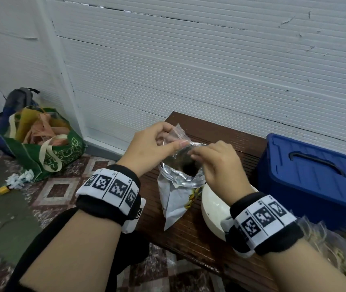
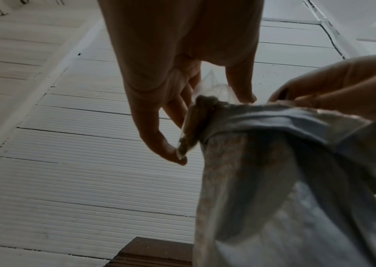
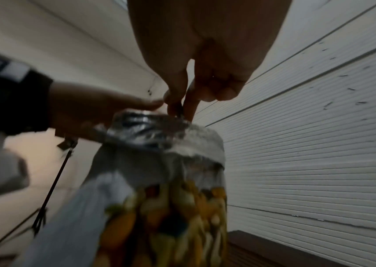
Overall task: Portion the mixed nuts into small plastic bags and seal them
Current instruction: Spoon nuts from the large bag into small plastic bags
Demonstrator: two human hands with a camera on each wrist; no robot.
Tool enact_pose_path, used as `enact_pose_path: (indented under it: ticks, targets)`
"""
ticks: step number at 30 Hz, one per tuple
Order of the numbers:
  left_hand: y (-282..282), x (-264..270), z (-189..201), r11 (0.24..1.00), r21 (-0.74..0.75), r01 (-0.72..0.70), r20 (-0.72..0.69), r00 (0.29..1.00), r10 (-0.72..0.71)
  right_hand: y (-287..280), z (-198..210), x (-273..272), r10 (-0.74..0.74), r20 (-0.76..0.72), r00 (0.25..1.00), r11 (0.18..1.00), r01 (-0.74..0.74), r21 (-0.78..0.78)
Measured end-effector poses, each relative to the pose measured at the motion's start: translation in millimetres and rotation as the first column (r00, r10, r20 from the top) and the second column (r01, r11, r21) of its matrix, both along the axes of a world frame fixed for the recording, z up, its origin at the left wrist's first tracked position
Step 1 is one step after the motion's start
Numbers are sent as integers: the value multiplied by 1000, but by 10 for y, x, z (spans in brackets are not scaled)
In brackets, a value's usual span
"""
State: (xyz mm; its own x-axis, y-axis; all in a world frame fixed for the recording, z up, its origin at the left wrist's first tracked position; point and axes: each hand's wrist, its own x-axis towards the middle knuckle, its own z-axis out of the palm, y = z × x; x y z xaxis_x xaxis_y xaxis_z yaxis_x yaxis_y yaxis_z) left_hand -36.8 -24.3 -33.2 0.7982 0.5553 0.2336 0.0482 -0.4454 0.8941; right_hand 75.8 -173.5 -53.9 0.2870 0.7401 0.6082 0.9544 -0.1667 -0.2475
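Head view: both hands raised over the dark wooden bench [image 1: 191, 232], working above the large nut bag [image 1: 173, 199].

Left hand [image 1: 154, 144]: grip clamped on a small clear plastic bag [image 1: 178, 135], thumb on the near face, fingers curled behind it. The left wrist view confirms a pinch on thin clear film [image 2: 207, 90] held just above the big bag's rolled rim.

Right hand [image 1: 216, 163]: thumb and forefinger pressed together over the mouth of the nut bag. In the right wrist view the fingertips [image 3: 189, 110] pinch something small and dark at the rim; too blurred to identify.

Nut bag: silver-lined pouch standing upright on the bench, top rolled down, mouth open. The mixed nuts [image 3: 171, 213] show through its clear front panel, yellow and orange pieces.

White bowl [image 1: 212, 209]: on the bench just right of the nut bag, partly hidden by the right wrist.

Blue lidded storage box [image 1: 313, 175]: on the bench to the right, against the white ribbed wall [image 1: 210, 70].

Pile of clear small bags [image 1: 336, 249]: at the right edge, contents not legible.

Floor, left: green tote bag [image 1: 48, 150] stuffed with cloth, with a grey backpack [image 1: 20, 98] behind it.
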Motion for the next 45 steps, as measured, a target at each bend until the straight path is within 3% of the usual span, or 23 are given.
enact_pose_path:
  ticks: [4,8,13,21,27,37,40,45]
  targets:
    - [-3,-4,-6,1000,31,3,-26,1000,-2,-3,-103,-8,0,-48,999,998,-3,-57]
    - [-8,3,-4,999,37,5,-42,999,-4,-41,-45,30,-84,-230,970,996,81,-19]
    - [4,17,-27,999,41,-5,-70,998,8,-71,15,34,-154,-495,855,978,202,44]
    - [-12,-30,31,999,31,11,-26,1000,-10,-94,92,90,-239,-717,655,901,425,88]
    - [54,-126,98,999,31,-7,-23,1000,8,-145,222,201,-306,-756,579,815,569,106]
    - [77,-154,102,993,110,47,-146,989,-31,-275,506,377,-285,-802,525,740,652,164]
    - [51,-124,96,990,129,64,-162,986,-43,-275,602,422,-274,-799,536,728,658,192]
    - [-26,-72,99,985,155,75,-133,990,-54,-176,680,363,-253,-775,579,782,594,188]
